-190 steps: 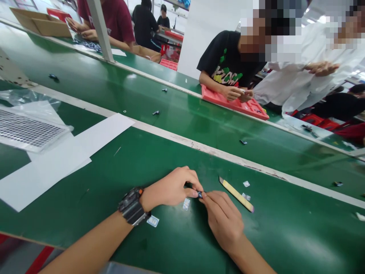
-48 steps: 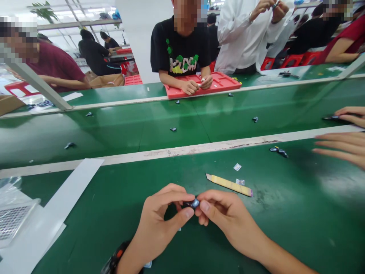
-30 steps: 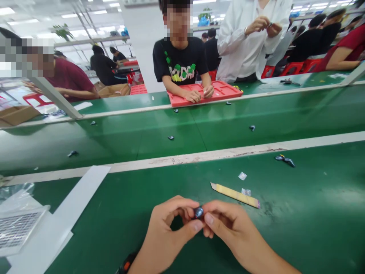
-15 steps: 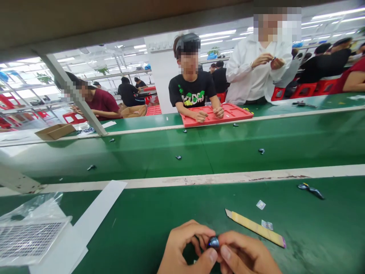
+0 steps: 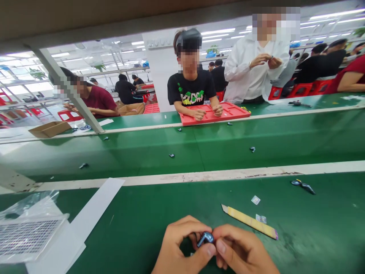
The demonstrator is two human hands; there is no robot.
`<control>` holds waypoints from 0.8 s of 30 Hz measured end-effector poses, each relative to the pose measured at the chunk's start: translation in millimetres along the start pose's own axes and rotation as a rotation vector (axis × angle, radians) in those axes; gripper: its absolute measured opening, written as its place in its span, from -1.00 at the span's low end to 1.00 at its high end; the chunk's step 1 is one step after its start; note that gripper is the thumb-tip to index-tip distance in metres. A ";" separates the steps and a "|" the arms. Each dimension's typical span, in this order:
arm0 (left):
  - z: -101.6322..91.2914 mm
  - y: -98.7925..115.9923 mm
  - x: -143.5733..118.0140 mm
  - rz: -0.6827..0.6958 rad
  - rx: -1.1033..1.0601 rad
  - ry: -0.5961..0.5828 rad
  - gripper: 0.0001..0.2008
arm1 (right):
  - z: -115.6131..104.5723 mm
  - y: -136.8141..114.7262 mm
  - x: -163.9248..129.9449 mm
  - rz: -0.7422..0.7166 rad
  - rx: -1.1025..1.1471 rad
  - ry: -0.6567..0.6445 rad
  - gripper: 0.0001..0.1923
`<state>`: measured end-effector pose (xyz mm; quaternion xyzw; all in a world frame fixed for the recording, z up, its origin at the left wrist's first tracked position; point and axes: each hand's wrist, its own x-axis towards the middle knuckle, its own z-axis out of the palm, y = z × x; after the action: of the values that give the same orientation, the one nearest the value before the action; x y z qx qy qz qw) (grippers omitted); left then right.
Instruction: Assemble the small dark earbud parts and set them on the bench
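In front of me, a dark blue shiny earbud (image 5: 207, 238) is pinched between thumb and fingers of my left hand (image 5: 185, 243), its short stem slanting down to the left. My right hand (image 5: 242, 247) is closed at the earbud's right end, thumb and fingertips pressed together there; its grip is partly hidden. Right of my hands lies a yellow utility knife (image 5: 251, 222) with its blade showing. Small square stickers (image 5: 256, 199) rest just beyond the knife. Another pair of dark earbud pieces (image 5: 302, 186) sits farther right on the green bench.
Clear plastic with a gridded white sheet (image 5: 31, 238) lies at left, beside a long white paper strip (image 5: 99, 205). Past a white rail (image 5: 182, 178), several earbuds lie spaced along a green belt (image 5: 137, 160). Across it, a person sits behind a red tray (image 5: 209, 113).
The earbud has been turned in my fingers, so its stem now shows. My view has shifted slightly, and the earbuds on the belt have moved a little to the left.
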<state>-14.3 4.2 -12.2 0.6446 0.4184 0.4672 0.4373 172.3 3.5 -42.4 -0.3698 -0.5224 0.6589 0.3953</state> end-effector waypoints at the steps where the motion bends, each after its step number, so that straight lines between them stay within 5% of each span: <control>1: 1.3 2.4 0.2 -0.018 -0.002 0.019 -0.82 | 0.7 -4.5 -1.0 -0.004 -0.014 -0.011 -0.59; 8: 2.7 9.2 1.3 -0.066 0.050 0.024 -0.85 | 9.7 -31.7 -1.3 -0.022 -0.020 0.022 -0.65; 24: 3.7 13.1 -0.6 0.054 0.071 -0.039 -0.66 | 10.2 -32.9 -4.0 -0.002 -0.069 -0.091 -0.57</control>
<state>-9.1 -0.5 -0.6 0.6796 0.4086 0.4509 0.4097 169.2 0.5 -7.9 -0.3522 -0.5625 0.6564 0.3587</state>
